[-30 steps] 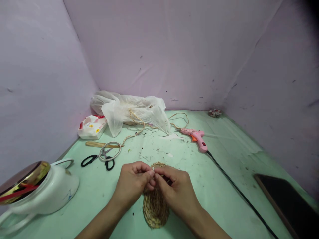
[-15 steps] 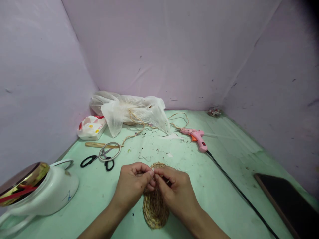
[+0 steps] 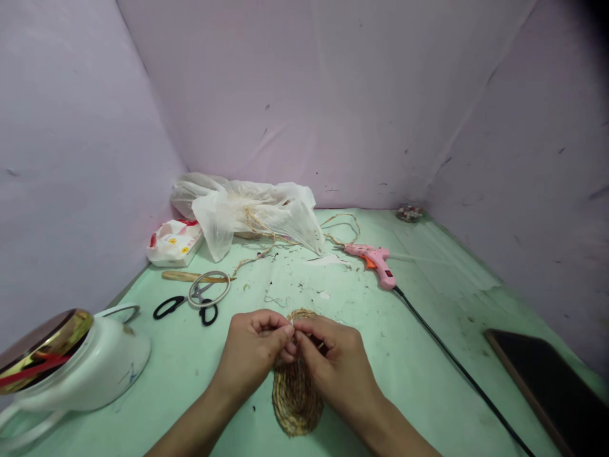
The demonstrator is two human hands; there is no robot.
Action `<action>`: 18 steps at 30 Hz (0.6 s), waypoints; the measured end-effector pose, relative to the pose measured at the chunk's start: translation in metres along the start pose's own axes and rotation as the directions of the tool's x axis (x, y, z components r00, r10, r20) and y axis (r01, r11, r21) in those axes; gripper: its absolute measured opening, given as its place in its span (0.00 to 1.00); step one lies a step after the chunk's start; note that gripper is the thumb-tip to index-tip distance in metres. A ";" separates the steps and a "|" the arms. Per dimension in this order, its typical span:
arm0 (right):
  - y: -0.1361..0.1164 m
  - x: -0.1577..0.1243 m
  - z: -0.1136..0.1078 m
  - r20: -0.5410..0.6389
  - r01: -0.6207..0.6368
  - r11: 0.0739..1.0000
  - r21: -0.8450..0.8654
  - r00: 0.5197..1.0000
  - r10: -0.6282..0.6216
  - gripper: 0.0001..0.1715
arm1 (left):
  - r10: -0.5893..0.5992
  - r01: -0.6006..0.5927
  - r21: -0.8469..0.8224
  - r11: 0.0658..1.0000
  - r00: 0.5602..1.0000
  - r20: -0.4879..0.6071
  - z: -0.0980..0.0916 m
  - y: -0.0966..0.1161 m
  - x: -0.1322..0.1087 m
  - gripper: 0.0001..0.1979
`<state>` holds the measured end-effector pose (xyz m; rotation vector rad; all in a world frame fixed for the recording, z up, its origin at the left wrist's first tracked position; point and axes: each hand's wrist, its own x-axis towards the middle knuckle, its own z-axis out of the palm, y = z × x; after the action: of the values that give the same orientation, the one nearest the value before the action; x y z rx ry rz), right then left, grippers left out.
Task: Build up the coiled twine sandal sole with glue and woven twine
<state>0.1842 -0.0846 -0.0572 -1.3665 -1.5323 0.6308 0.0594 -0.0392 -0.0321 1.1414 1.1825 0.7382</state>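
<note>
At 6 o'clock, nearest the body, a woven straw oval (image 3: pixel 297 406) is seen on the green table (image 3: pixel 409 412). Above its far half, the left hand (image 3: pixel 257 349) and right hand (image 3: pixel 337 355) are brought together, a tiny white piece (image 3: pixel 292 323), mostly hidden, being pinched between their fingertips. From there, a dark phone (image 3: pixel 552 387) is placed at 3 o'clock, a white pot (image 3: pixel 107 368) at 9. At 10, scissors (image 3: pixel 200 294) are crossed by a ring (image 3: pixel 190 291); at 2, a pink glue gun (image 3: pixel 378 259) is laid. Farther off, a plastic bag (image 3: pixel 257 203) is heaped at 11.

A white jug (image 3: pixel 111 362) with a gold-rimmed lid (image 3: pixel 50 339) sits at left, and a dark phone (image 3: pixel 547 377) lies at right.
</note>
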 end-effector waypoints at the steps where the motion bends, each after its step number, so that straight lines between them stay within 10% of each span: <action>1: 0.000 0.000 0.000 0.003 0.004 1.000 -0.006 1.000 -0.004 0.12 | -0.008 0.008 0.001 1.000 1.000 -0.007 0.000 0.000 0.000 0.08; 18: -0.003 0.001 0.000 0.002 -0.033 0.999 0.026 0.999 0.033 0.13 | -0.023 0.024 0.022 0.999 1.000 -0.011 0.001 0.003 -0.001 0.06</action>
<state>0.1829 -0.0839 -0.0543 -1.3741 -1.5011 0.6701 0.0608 -0.0394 -0.0288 1.1416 1.2136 0.7154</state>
